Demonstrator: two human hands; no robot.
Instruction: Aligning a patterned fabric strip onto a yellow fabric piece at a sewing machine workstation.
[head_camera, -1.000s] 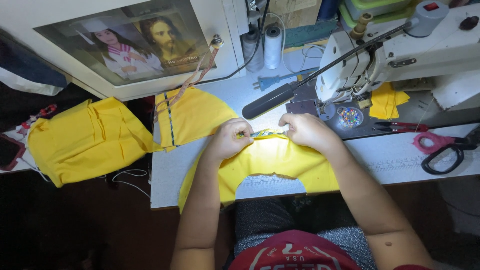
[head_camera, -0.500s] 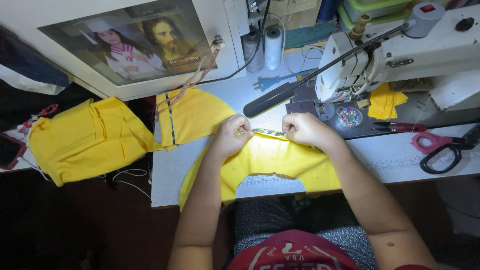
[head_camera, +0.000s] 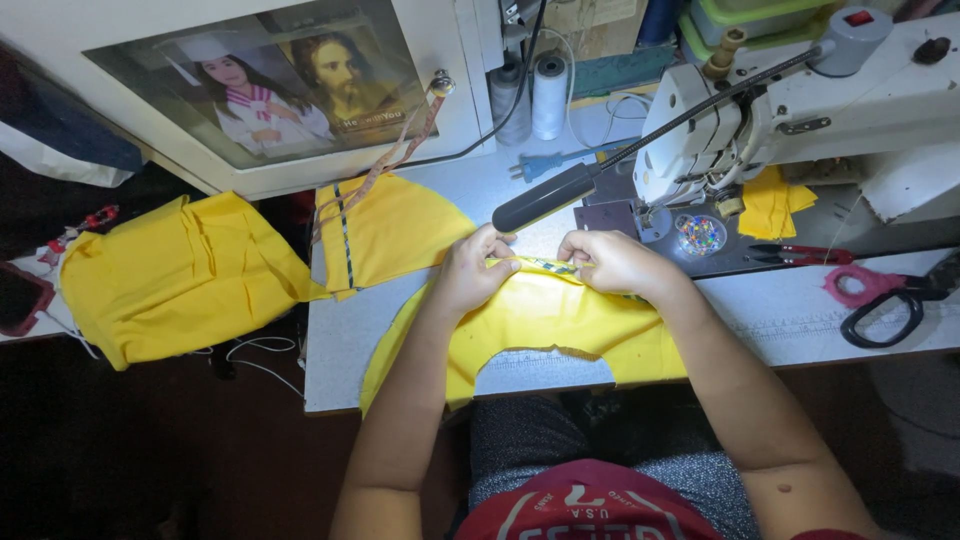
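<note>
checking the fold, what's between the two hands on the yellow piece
In the head view, a short stretch of dark patterned trim along the top edge of the yellow fabric piece spans between the left hand and the right hand; nothing else lies there.

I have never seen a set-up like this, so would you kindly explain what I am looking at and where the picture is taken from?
The picture comes from a camera worn on the person's head, looking down at their own two bare hands. They sit at a pale table with a white sewing machine and its black lamp arm. The left hand and right hand both pinch the top edge of a curved yellow cloth piece, along a striped trim. Another yellow piece lies on the table, a yellow bundle lies left, and scissors lie right. Thread spools stand behind.
</note>
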